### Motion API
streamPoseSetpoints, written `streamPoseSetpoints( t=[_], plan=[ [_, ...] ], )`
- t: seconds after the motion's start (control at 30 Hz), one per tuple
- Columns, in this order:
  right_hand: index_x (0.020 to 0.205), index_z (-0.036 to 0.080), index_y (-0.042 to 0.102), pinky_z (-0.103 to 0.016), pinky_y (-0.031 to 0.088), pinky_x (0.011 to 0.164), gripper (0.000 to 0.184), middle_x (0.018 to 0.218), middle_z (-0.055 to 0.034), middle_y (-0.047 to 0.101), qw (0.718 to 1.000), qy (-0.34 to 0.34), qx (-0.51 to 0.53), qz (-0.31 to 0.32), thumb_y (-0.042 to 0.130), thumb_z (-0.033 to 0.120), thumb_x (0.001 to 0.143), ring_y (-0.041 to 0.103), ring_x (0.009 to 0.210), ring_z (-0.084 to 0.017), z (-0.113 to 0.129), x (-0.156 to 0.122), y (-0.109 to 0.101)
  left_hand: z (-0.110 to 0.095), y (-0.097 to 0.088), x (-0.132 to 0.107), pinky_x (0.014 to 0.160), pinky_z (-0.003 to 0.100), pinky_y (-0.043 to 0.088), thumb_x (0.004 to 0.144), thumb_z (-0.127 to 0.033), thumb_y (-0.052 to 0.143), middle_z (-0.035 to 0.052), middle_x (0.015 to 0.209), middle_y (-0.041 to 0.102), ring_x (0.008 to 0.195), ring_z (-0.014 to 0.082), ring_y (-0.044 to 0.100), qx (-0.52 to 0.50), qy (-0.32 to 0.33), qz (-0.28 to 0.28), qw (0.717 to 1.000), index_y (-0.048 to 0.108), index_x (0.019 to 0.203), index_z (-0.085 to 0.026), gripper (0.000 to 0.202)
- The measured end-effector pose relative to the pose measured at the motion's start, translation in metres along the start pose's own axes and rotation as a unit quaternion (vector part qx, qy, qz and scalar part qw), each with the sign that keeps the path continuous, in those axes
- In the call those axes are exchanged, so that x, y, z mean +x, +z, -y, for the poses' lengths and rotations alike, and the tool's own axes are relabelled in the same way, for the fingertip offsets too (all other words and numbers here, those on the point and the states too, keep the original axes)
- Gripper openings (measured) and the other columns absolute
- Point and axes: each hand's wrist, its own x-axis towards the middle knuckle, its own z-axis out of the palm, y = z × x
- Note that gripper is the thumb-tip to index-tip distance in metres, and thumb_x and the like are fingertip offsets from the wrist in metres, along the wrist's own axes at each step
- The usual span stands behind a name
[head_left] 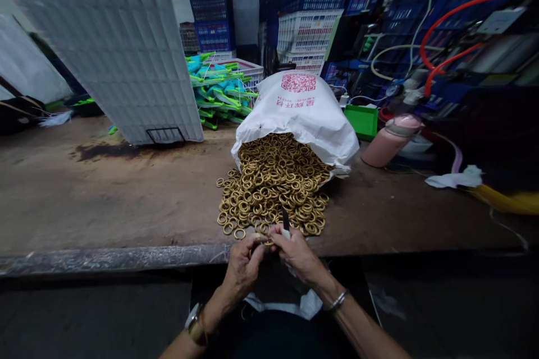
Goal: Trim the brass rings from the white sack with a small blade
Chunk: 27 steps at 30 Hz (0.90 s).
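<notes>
Just off the table's front edge, my left hand (pixel 245 261) pinches a gold-coloured ring (pixel 268 243) between thumb and fingers. My right hand (pixel 300 255) is closed around a small knife (pixel 286 219); its dark, narrow blade points up and away from me. The right fingertips meet the ring, and the knife's handle is mostly hidden in the hand. Right beyond both hands lies a heap of gold-coloured rings (pixel 278 190). It spills from the open mouth of a white sack (pixel 301 112) with red print, which lies on its side.
A wooden table (pixel 126 202) bears the heap. At left stands a tall white ribbed panel (pixel 113 39), with green and blue plastic pieces (pixel 221 90) behind it. A pink bottle (pixel 389 140) and green tray (pixel 362 122) are to the right. Stacked crates (pixel 311 31) line the back.
</notes>
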Motion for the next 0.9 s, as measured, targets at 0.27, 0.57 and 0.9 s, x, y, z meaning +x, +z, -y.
streamPoseSetpoints(
  t=[0.27, 0.57, 0.9],
  plan=[
    [0.066, 0.016, 0.051, -0.022, 0.037, 0.059, 0.023, 0.059, 0.0043, 0.047, 0.988, -0.090, -0.125, -0.002, 0.051, 0.039, 0.072, 0.042, 0.057, -0.009, 0.0064, -0.0025, 0.0020, -0.0104, 0.0018, -0.0007, 0.040, 0.017, 0.028, 0.072, -0.040, 0.056, -0.0058, 0.050, 0.046, 0.039, 0.0051, 0.034, -0.046, -0.119, 0.018, 0.992, 0.054, 0.069, -0.016, 0.024],
    [0.063, 0.017, 0.045, -0.021, 0.034, 0.053, 0.022, 0.055, 0.0052, 0.045, 0.996, -0.061, -0.048, 0.040, 0.046, 0.035, 0.076, 0.041, 0.053, -0.008, 0.0046, -0.0023, 0.0030, -0.0043, -0.0013, -0.0033, 0.036, 0.014, 0.022, 0.072, -0.046, 0.057, -0.0070, 0.054, 0.044, 0.037, 0.0023, 0.031, -0.158, -0.169, 0.063, 0.971, 0.048, 0.072, -0.017, 0.030],
    [0.064, 0.018, 0.049, -0.021, 0.034, 0.054, 0.022, 0.056, 0.0029, 0.049, 0.968, -0.140, -0.210, -0.014, 0.038, 0.028, 0.081, 0.045, 0.054, -0.010, 0.0025, -0.0040, 0.0001, -0.0111, -0.0035, -0.0067, 0.036, 0.013, 0.020, 0.074, -0.042, 0.057, -0.0079, 0.053, 0.044, 0.037, 0.0021, 0.031, -0.260, -0.189, 0.059, 0.945, 0.042, 0.074, -0.019, 0.027]
  ],
)
